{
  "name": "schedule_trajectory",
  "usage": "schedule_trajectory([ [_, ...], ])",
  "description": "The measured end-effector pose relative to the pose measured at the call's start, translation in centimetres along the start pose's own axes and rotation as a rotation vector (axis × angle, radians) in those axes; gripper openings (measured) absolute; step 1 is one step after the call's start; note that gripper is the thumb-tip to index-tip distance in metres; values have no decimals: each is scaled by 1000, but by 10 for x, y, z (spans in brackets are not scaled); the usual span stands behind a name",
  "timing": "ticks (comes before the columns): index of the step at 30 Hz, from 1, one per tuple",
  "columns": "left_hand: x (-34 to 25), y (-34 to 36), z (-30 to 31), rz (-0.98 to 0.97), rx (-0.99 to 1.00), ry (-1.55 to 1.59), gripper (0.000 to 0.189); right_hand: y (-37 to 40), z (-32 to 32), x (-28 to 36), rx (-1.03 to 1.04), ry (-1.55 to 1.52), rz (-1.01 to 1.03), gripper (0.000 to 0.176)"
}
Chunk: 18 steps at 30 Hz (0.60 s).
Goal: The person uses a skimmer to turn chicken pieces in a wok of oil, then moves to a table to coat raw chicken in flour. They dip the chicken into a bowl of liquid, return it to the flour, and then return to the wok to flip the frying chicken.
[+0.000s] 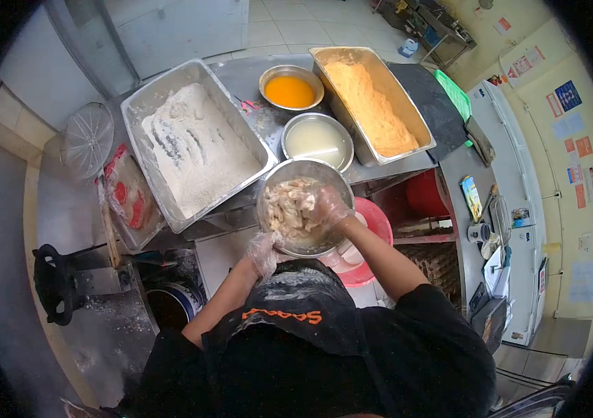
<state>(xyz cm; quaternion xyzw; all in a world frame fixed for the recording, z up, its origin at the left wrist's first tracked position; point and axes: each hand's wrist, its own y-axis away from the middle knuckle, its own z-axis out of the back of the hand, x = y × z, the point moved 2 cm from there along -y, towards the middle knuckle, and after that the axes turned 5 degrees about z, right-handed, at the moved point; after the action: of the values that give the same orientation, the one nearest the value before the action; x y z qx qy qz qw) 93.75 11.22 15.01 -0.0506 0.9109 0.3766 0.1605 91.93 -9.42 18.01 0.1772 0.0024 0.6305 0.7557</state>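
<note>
A metal bowl (342,182) tilts in front of my body, with pale wet strips of what looks like raw chicken (288,209) in it. My left hand (263,255), in a clear plastic glove, grips the bowl's near left rim. Inside the bowl, my right hand (330,207), gloved too, is closed around some of the strips at the right side; its fingertips are partly hidden among them. Just beyond stands a metal bowl of pale cloudy liquid (317,141). Behind that is a bowl of orange liquid (289,91).
A deep tray of white flour (202,150) stands left, and a tray of orange-yellow powder (370,104) back right. Small red-handled scissors (249,105) lie between. Below the bowl is a pink basin (373,221). A wire strainer (89,141) and plastic bag (129,184) are far left.
</note>
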Motion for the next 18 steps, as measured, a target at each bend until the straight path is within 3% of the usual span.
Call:
schedule_trajectory([
  [4, -2, -3, -1, -36, 85, 84, 25, 6, 8, -12, -403, -1, 416, 57],
  [5, -3, -2, -5, -51, 109, 109, 22, 13, 40, 12, -158, -131, 307, 70],
  [8, -9, -3, -14, -50, 6, 84, 26, 0, 9, 16, 109, -264, 345, 70],
  [9, -15, -1, -22, -38, -9, 42, 27, 8, 26, 44, 120, -85, 175, 61],
  [11, -25, 7, -35, -14, -45, -41, 29, -7, -33, 41, -110, -1028, 224, 61],
  [14, -30, 15, -34, -124, -122, 51, 28, -34, -5, 37, -121, -863, 247, 45],
  [16, -44, 24, -32, -242, -143, 67, 25, -48, 25, 46, -110, -239, 522, 41],
  [17, -50, 31, -29, -296, -155, 77, 23, -61, 32, 45, -21, -147, 400, 37],
  [18, -54, 36, -25, -346, -166, 86, 21, -63, 55, 55, -92, -127, 441, 32],
])
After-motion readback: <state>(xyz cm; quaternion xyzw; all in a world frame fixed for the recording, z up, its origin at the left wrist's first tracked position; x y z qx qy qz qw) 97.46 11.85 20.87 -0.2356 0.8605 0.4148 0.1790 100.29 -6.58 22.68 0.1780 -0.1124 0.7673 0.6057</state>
